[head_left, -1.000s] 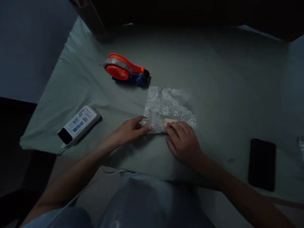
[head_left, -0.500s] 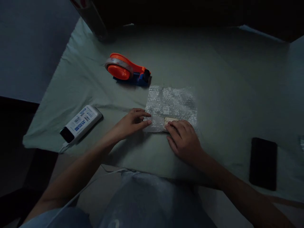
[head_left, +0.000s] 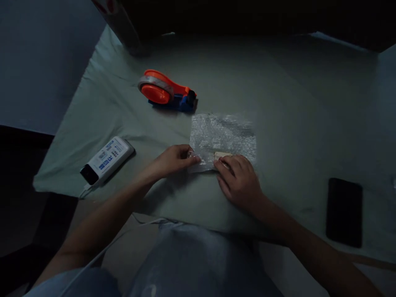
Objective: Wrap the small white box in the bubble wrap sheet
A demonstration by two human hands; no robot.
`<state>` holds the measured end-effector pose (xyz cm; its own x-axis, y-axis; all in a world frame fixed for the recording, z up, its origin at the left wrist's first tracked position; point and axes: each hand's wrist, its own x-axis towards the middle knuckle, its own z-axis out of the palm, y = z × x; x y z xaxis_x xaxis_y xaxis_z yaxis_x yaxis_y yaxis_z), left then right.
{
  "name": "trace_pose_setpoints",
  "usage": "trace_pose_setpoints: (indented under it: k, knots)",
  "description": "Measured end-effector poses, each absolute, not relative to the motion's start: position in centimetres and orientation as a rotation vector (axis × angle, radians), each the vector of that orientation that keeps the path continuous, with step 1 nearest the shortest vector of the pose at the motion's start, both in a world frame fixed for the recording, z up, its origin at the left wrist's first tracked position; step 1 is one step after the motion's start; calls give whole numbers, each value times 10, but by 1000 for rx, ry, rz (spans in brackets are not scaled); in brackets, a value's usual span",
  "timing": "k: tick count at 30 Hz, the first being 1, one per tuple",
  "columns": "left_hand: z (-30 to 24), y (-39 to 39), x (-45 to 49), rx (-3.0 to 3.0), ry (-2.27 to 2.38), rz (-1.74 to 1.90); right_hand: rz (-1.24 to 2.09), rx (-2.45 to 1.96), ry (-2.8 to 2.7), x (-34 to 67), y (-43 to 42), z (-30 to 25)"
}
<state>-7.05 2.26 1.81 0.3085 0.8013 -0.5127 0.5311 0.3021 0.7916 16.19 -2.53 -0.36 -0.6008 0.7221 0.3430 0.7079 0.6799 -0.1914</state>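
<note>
Fingers (head_left: 187, 158) of the left hand (head_left: 172, 161) are curled in and pinched on the near left corner of the bubble wrap (head_left: 223, 134), lifting that edge a little. The right hand (head_left: 239, 182) lies loosely spread, palm down, its fingertips pressing on a small tan piece (head_left: 222, 155) at the sheet's near edge. It grips nothing that shows, though in this dim light I cannot tell what the piece is.

The bubble wrap sits flat on the grey-green cloth (head_left: 287, 95), near the middle and just ahead of both hands. Just beyond its far left corner lies an orange tape dispenser (head_left: 163, 91) with a blue base. To the left, well apart, a white power bank (head_left: 107, 160) with blue print lies slantwise. A black phone (head_left: 344, 212) lies face down far to the right, near the cloth's edge.
</note>
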Motion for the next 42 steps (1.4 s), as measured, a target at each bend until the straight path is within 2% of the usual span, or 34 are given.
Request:
trace_pose_setpoints:
  k: [9,13,18,24,36,39,42]
  knots:
    - [4,15,-44,1490,1545,576,5,-1268,-2627,151,-26,10]
    - [13,17,-28,1336,1420,722,-1,-1287,-2661,147,-23,14]
    - [21,22,-11,977,1184,738,36,-1209,-2586,152,-27,11]
    - [20,12,-3,917,1064,920,119,-1121,-2365,162,-31,7]
    - [14,12,-6,1069,1096,854,-20,-1229,-2333,157,-21,5]
    - [12,10,-10,1219,1135,827,-62,-1231,-2341,157,-19,7]
    - [6,7,-17,1627,1162,913,-28,-1254,-2312,159,-19,6]
